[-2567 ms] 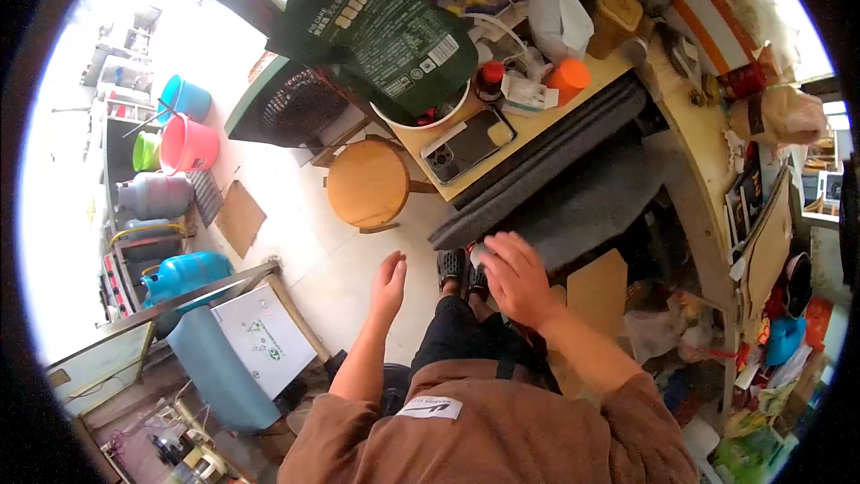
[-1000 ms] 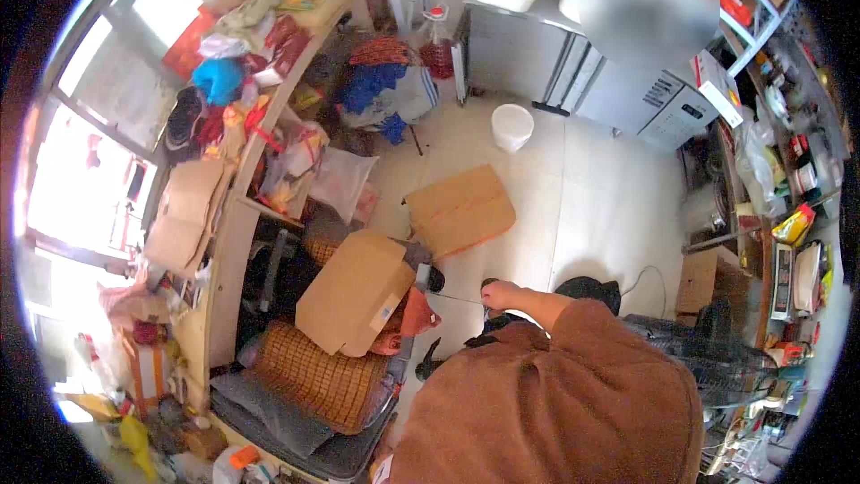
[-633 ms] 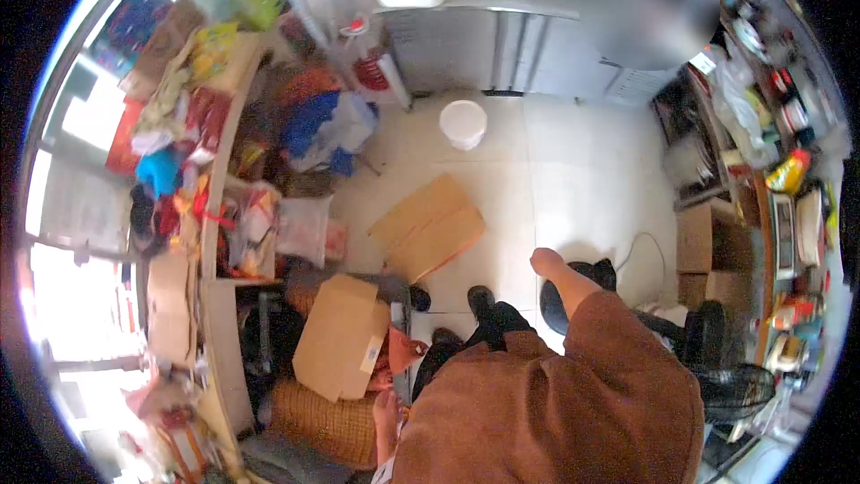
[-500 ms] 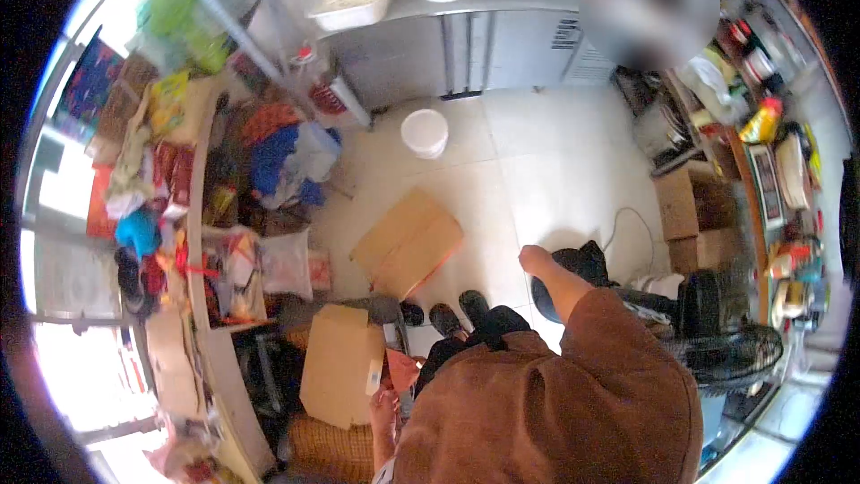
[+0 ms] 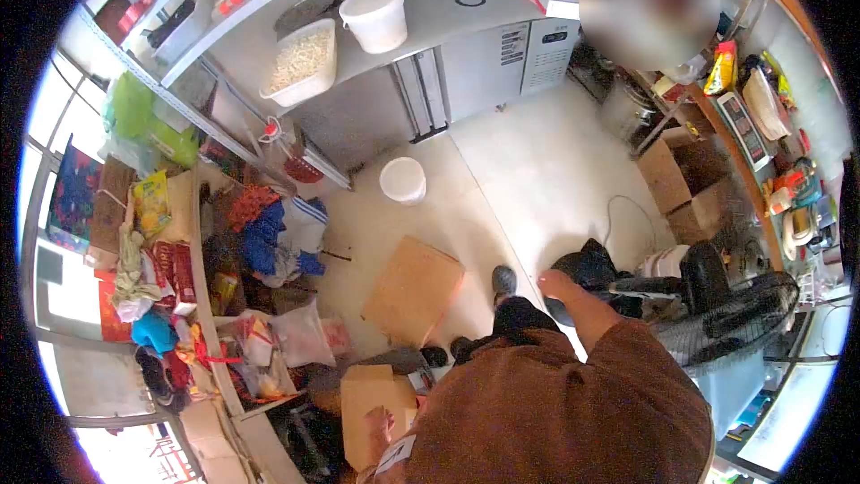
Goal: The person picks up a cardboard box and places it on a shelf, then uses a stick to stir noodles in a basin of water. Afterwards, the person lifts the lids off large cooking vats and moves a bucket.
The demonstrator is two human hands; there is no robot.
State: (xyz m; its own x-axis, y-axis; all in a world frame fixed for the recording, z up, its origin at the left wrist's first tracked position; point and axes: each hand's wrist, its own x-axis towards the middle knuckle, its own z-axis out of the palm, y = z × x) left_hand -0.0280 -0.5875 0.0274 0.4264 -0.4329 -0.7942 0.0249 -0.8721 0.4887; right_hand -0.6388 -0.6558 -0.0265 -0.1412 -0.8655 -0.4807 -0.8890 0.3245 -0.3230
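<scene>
The fingers of the left hand [image 5: 380, 425] look curled over the cardboard [image 5: 365, 387] beside the body; whether they touch or grip it, one cannot tell. The right hand [image 5: 557, 285] is bunched, with nothing visible in it, though how tightly it closes is unclear. It hangs above or beside a dark heap [image 5: 591, 269], with the fan [image 5: 735, 323] further out on that side.

Ahead of the shoes [image 5: 504, 281], a flat board [image 5: 414, 291] lies on the floor [image 5: 546, 179], and a bucket [image 5: 403, 181] stands beyond it. A foot set on the board could slide, since it appears loose. A step to the right could catch the cord [image 5: 612, 215], and a wide swing of the right elbow could knock the fan.
</scene>
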